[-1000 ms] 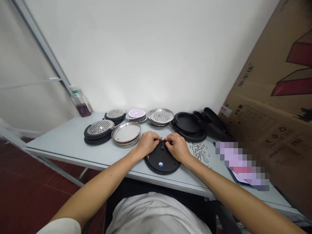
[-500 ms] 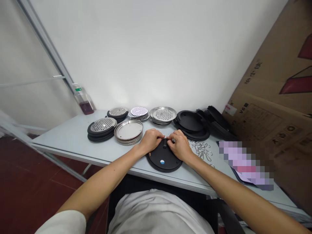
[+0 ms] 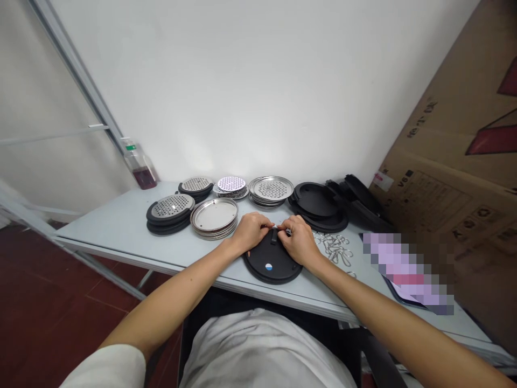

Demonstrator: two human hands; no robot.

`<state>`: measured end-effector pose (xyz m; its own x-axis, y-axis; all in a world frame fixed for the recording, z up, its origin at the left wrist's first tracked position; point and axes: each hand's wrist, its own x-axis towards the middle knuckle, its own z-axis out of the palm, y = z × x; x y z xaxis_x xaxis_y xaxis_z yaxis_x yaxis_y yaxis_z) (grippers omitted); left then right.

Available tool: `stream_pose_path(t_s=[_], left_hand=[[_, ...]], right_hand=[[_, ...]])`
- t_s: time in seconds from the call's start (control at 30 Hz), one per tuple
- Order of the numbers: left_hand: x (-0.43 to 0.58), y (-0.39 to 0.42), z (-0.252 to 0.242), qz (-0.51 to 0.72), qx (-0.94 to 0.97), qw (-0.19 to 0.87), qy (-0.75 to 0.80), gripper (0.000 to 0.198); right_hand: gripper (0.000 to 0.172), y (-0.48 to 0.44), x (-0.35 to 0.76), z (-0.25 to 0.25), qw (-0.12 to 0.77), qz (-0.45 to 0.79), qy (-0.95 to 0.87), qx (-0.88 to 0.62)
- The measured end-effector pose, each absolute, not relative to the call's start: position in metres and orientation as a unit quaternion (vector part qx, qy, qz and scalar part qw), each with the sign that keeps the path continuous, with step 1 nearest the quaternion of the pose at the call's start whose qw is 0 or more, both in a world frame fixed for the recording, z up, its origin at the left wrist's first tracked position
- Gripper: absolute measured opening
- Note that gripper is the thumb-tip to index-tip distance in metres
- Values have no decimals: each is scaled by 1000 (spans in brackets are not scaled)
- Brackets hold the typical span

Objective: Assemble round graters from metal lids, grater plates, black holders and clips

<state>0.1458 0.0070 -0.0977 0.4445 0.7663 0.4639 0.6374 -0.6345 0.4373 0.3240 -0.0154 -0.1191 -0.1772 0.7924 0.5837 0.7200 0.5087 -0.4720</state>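
Left hand [image 3: 251, 231] and right hand [image 3: 299, 242] pinch a black disc [image 3: 271, 265].

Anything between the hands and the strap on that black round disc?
Nothing visible: the left hand and right hand sit right at the top of the strap on the black round disc.

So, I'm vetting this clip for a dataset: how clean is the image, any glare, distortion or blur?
Head view: wide-angle distortion bows the table's front edge; a soft glare sits on the white wall above the perforated steel discs; a pixelated patch blurs out something at right; the left hand and right hand look fairly sharp, but whatever lies between them is too small to make out.
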Motion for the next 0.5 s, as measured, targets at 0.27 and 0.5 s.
stream_pose_path(t_s=[0.27, 0.5], left_hand=[[146, 3, -94, 328, 842, 105, 415, 15], [144, 3, -97, 356, 829, 131, 412, 16]], right_hand=[[15, -17, 323, -116, 415, 52, -759, -499], [16, -18, 323, -114, 417, 61, -755, -503]])
